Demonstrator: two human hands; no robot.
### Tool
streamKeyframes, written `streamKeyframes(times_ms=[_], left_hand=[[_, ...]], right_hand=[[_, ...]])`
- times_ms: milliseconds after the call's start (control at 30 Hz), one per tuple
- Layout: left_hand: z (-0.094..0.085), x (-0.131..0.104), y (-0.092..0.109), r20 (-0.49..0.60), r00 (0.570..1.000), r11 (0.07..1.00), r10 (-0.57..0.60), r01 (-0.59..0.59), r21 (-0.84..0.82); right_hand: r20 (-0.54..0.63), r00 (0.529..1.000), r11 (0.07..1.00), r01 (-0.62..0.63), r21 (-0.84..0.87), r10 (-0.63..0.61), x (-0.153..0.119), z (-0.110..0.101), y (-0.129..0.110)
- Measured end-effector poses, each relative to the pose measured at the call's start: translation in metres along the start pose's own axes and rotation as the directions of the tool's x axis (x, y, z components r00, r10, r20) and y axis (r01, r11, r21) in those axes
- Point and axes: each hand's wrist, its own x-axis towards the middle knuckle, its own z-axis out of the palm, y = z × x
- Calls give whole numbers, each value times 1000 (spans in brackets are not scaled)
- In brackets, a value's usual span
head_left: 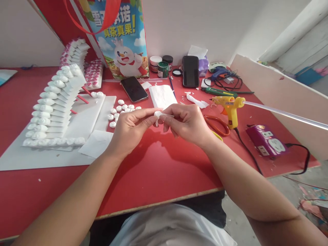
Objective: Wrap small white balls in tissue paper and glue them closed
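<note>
I see a small white paper roll (157,114) pinched between the fingertips of both hands, raised off the red table. It is a tight, rounded little wad, pale and soft-looking, with a short loose tail hanging just below the grip. Most of it is hidden by the fingers; only its rounded top and left side show in the gap between the two hands. Whether it is fully rolled up I cannot tell.

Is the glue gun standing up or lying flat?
Standing upright: the yellow glue gun rests on the red table, handle down, nozzle pointing left, glue stick protruding behind.
</note>
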Motion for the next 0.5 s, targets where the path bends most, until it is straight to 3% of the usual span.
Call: streamKeyframes(times_ms=[200,500], left_hand=[[6,-2,5,-64,998,1000,3,-3,-3],[16,-2,0,-119,992,987,-47,28,-156]], right_hand=[[-30,996,996,-89,-6,89,3,0,-2],[-134,991,981,-37,-191,12,0,4,0]])
